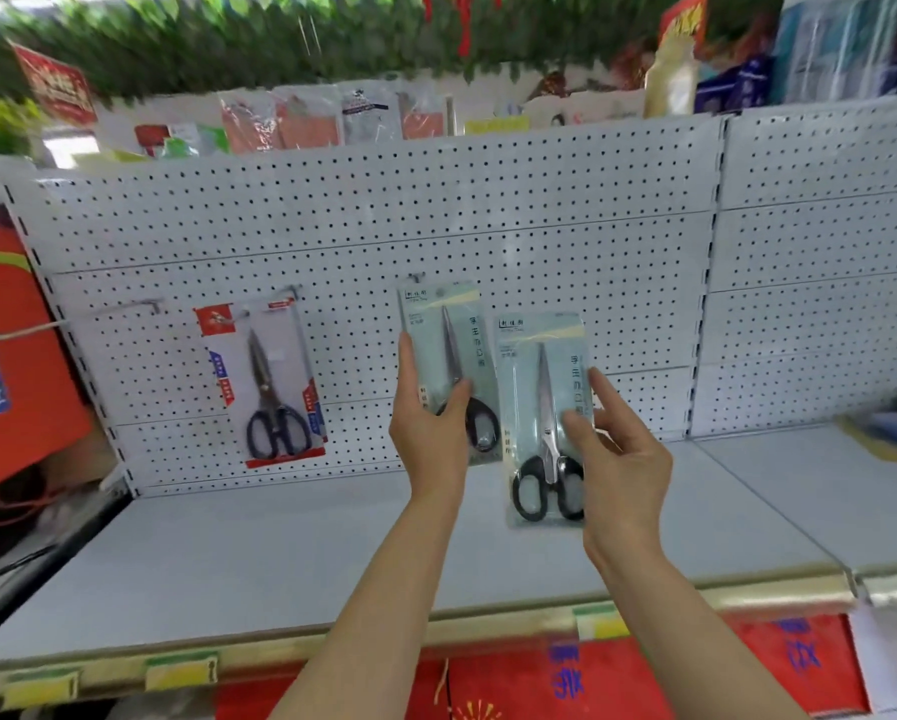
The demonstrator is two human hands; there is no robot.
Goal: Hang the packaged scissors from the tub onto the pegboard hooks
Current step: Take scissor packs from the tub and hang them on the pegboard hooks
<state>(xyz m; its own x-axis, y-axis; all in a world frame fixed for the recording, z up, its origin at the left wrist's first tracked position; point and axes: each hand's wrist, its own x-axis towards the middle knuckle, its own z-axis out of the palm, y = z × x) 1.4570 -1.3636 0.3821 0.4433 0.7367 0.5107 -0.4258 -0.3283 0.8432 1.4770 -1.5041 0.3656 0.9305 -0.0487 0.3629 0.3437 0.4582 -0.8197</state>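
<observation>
1. While left hand (428, 428) pinches one pack (444, 366) up at a pegboard (488, 210) hook (416, 277), right hand (620, 459) clamps another pack (545, 407) just right.
2. Light, stiff card; slick film. Grip low edges, keeping hang-hole free.

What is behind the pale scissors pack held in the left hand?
Behind the pale pack in the left hand is white pegboard. A hook shows above it; any hook tip is covered.

Your left hand (432, 428) holds a pale-blue scissors pack (444, 350) against the white pegboard (384, 215), left of the right hand's (624, 459) matching pack (545, 407); a red-trimmed pack (272, 387) hangs farther left.
</observation>
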